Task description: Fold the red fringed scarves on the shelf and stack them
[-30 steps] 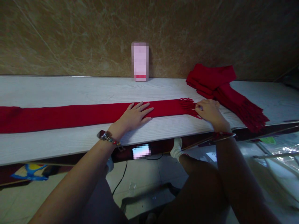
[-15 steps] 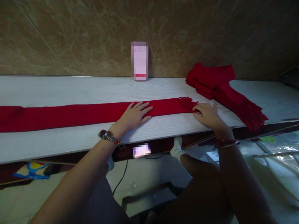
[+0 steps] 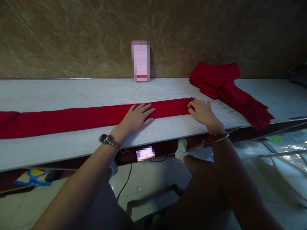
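A long red scarf (image 3: 72, 119) lies flat in a narrow strip along the white wood-grain tabletop, running out of view at the left. My left hand (image 3: 136, 118) rests on it palm down, fingers spread. At the scarf's right end, my right hand (image 3: 202, 112) has its fingers bent together over the fringe (image 3: 187, 99), partly covering it. A second red scarf (image 3: 218, 76) lies loosely folded at the right, its fringed end reaching the table's front edge.
A blurred pink phone-shaped object (image 3: 141, 61) leans upright against the brown marbled wall (image 3: 96, 35). Below the white tabletop (image 3: 96, 91) are a lit, blurred screen (image 3: 145, 154), a cable and a blue-and-yellow item (image 3: 35, 177). Clear plastic sheeting (image 3: 290, 151) shows at the right.
My right hand has moved left along the scarf, from the fringe tips onto the fringe itself. My left hand stays spread in the same place on the scarf.
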`<state>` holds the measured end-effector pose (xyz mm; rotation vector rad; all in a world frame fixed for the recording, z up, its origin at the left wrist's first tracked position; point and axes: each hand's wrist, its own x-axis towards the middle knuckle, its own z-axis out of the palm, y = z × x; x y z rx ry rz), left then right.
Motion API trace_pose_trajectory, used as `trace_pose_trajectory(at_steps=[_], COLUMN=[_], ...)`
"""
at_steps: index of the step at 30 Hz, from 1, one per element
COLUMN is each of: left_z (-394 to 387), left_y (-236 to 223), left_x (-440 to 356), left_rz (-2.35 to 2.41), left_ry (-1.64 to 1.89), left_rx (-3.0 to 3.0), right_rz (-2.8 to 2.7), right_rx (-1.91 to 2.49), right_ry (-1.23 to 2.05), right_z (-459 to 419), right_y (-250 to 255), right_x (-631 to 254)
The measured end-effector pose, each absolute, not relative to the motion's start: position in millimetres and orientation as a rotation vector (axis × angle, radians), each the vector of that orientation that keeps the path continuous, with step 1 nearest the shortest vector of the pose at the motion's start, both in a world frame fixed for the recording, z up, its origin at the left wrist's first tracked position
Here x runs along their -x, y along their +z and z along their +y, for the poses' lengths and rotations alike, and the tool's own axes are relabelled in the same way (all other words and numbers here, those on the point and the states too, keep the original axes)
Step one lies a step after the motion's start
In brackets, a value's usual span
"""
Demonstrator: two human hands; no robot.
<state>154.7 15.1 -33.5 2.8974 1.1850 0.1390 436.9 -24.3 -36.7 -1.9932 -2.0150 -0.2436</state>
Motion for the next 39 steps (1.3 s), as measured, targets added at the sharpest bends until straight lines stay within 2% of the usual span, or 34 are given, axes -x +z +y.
trace_pose_trajectory(at_steps=[7,15,20,27,31,34,39], left_z=[13.8,13.8,15.2,14.4,14.0,14.0,13.2], left_y=[-33.8,-34.0,-35.0,-36.2,-35.5,-34.8,-33.4], left_x=[-156.1,-156.2,-155.5,-156.3,-156.9,-156.8,-157.2], left_rz=[1.186,1.201,1.200,1.198,1.199,1.198,1.216], left_ry=[0.166,0.165,0.159,0.180,0.166,0.168,0.152], left_rx=[-2.904,-2.896,-2.904,-2.906,-2.894,-2.890,-2.873], right_rz=[-1.677,-1.712,-1.750,-1.362,-1.468,-1.668,-1.659], right_rx=[2.415,2.096,2.384,2.722,2.390,2.156,2.341], right_ry=[-0.354,-0.295,-0.141,-0.220,-0.358,-0.295,-0.184], right_z=[-46.4,-29.4,-26.4,-40.7,-34.4,-18.6,-1.3], right_y=[-30.0,-14.9,-18.6,-16.9,-13.4,-15.9,-26.4], right_x=[-471.9,-411.6,-384.4,-438.0,-437.2,-408.8,-387.6])
